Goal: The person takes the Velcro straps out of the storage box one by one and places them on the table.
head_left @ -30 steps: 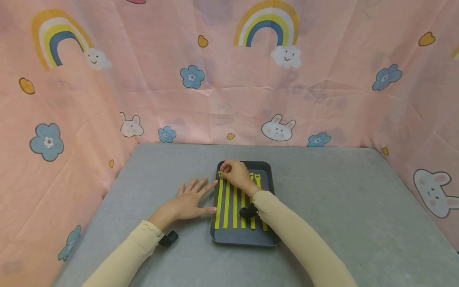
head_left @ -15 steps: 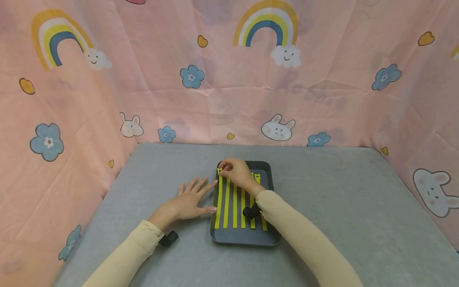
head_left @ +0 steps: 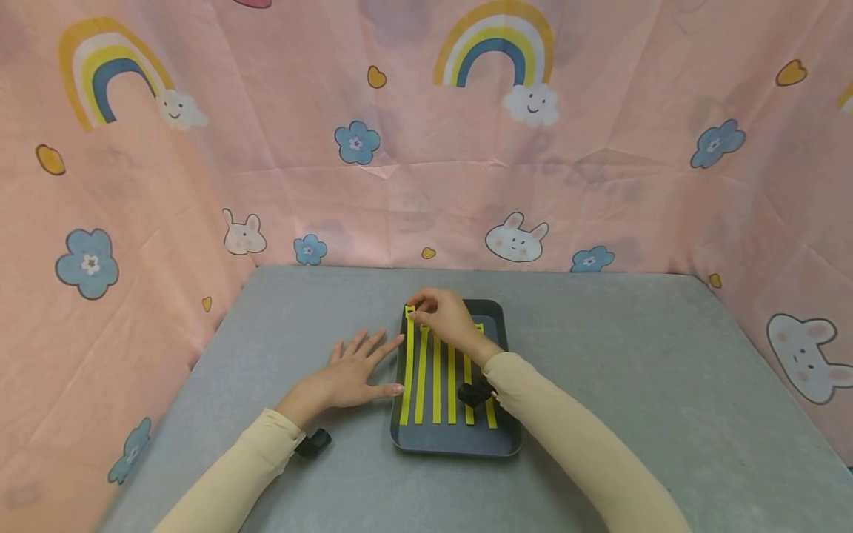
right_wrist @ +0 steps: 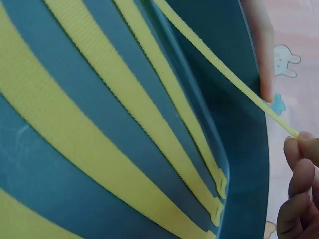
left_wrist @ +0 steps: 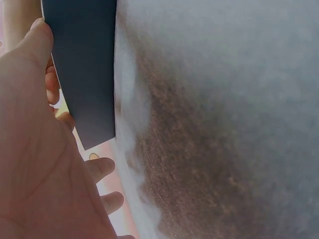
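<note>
yellow strap (head_left: pixel 408 370) in right fingers (right_wrist: pixel 301 174), middle straps (head_left: pixel 436 385) partly hidden

The table (head_left: pixel 666 385) in front of me has a flat top in a soft, slightly mottled grey, its far edge running nearly straight and its sides spreading wider towards the near end. The corner at the far right is rounded. Near the middle sits a dark tray (head_left: pixel 453 443), lying flat, oblong, with rounded corners and a raised rim all round. Its long sides run from near to far. Along the tray's left side, a blurry brownish shadow (left_wrist: pixel 194 154) darkens the tabletop.
</note>
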`<state>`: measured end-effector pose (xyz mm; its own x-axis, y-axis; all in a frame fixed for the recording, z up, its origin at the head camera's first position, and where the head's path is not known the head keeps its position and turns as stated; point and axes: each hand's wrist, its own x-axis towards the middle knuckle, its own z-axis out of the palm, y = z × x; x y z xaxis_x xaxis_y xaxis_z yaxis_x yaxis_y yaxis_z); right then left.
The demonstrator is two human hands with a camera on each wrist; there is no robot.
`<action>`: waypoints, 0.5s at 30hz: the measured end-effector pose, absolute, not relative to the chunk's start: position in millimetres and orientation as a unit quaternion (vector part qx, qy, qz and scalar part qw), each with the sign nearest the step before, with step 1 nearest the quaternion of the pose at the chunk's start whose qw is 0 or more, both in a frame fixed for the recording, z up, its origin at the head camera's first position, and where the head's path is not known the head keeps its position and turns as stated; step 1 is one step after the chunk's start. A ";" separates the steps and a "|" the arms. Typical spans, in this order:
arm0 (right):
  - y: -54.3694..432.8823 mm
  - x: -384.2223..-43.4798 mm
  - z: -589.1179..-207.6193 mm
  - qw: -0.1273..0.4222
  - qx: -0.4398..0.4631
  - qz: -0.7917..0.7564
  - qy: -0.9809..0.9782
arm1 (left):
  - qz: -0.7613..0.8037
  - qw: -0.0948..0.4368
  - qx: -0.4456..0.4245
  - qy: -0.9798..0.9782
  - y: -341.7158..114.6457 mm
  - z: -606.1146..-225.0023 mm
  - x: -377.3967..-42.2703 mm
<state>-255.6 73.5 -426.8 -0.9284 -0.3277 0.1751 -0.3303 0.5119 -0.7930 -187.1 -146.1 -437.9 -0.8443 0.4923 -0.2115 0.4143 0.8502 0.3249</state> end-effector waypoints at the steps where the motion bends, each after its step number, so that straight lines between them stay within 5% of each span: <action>1: 74.0 -255.2 -425.5 -0.002 0.189 0.461 -0.867 | 0.134 0.146 0.238 0.951 -146.0 -437.9 -187.1; 15: 80.4 -247.4 -404.4 -0.026 0.210 0.498 -0.841 | 0.134 0.156 0.232 0.951 -146.4 -442.0 -189.0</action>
<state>-247.4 80.4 -404.4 -0.9103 -0.3790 0.1662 -0.3281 0.4162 -0.8480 -189.0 -146.4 -442.0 -0.8438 0.4830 -0.2339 0.3992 0.8562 0.3279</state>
